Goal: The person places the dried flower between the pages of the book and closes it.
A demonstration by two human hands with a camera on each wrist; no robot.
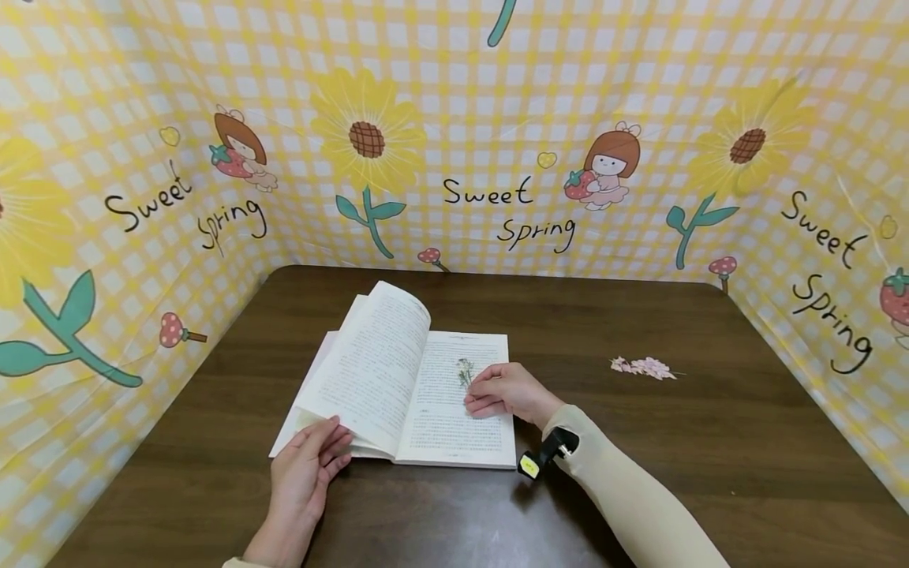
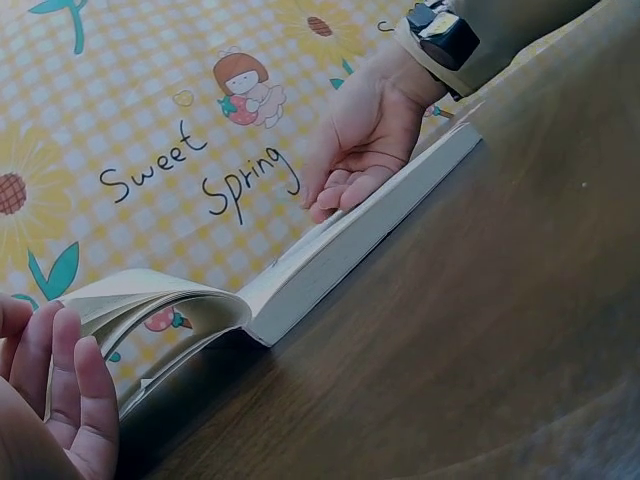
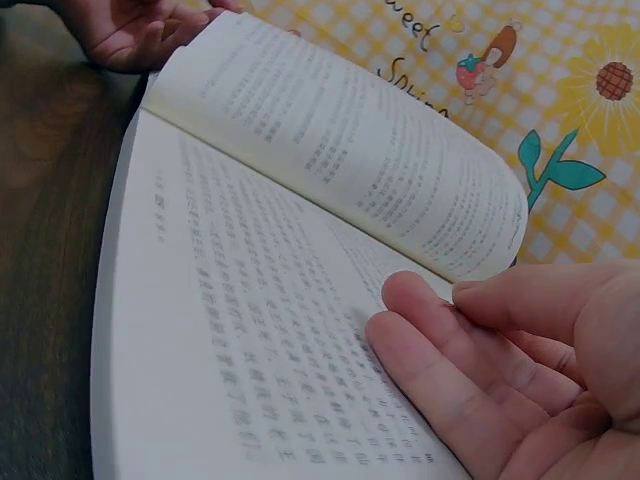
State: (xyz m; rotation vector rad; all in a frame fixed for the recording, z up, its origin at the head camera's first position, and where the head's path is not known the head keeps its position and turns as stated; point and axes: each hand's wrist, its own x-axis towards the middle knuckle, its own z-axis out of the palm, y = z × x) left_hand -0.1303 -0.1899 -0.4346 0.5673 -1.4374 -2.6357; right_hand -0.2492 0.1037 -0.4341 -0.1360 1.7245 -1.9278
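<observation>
Brown tabletop [image 1: 604, 315] carries an open book [image 1: 426, 434], lifted pages [image 1: 376, 355] at left; left hand [image 1: 305, 465] grips their lower edge between thumb and fingers. Right hand [image 1: 507, 390] is over the facing page [image 1: 490, 351]; pink blossoms [image 1: 646, 368] lie well to its right; small flower sprig [image 1: 465, 372] pinched in right fingers, over that page.

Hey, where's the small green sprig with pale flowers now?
In the head view, the sprig is over the right side of the open white paper book, pinched in the person's right hand.
</observation>
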